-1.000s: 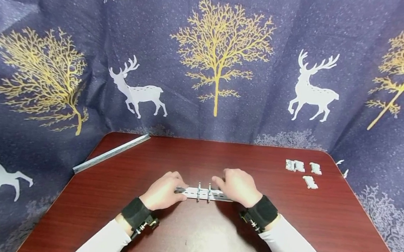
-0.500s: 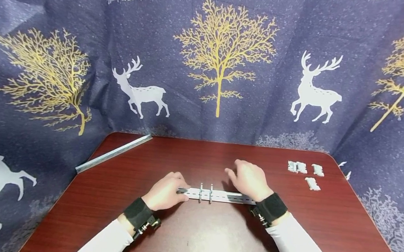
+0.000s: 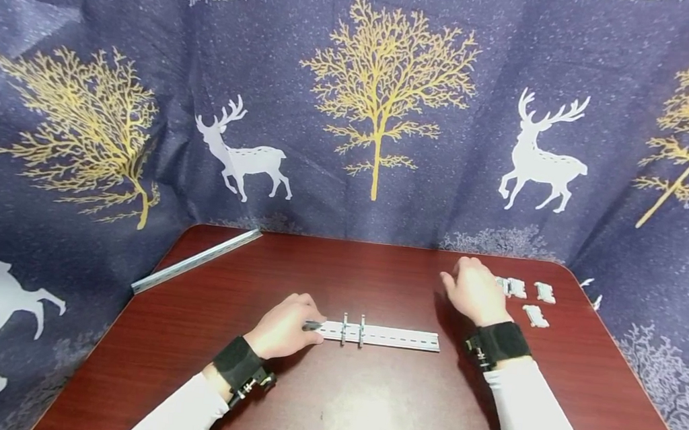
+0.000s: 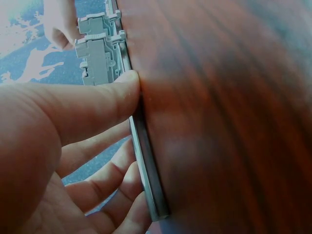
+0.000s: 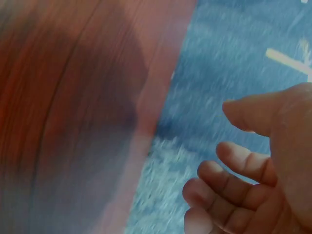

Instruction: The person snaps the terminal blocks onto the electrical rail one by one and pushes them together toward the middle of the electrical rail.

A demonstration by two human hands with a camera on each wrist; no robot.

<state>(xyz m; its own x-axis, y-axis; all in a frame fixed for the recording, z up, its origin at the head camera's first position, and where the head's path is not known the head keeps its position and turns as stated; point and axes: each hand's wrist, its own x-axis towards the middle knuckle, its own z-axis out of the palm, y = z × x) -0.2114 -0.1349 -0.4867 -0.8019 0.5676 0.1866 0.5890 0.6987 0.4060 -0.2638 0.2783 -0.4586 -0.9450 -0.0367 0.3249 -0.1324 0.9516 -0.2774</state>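
Lying across the middle of the surface (image 3: 330, 396), as the head view shows, the slotted rail (image 3: 401, 339) has its long axis from left to right, with its bare end toward the right. Two narrow modules (image 3: 353, 330) stand crosswise on it, near the left hand (image 3: 287, 327), which is at its left end. The right hand (image 3: 475, 291) is well apart from the rail, beside the pale loose pieces (image 3: 516, 288), one partly hidden. A second rail (image 3: 197, 261) lies diagonally at the far left. On the cloth (image 3: 320, 213) the word "deers" can be read; other lettering is cut or unclear. From the left wrist, the rail is pinched between thumb and fingers, and the modules show their grey stepped sides, which the head view does not give. From the right wrist, the fingers are loosely bent, the thumb spread away from them.
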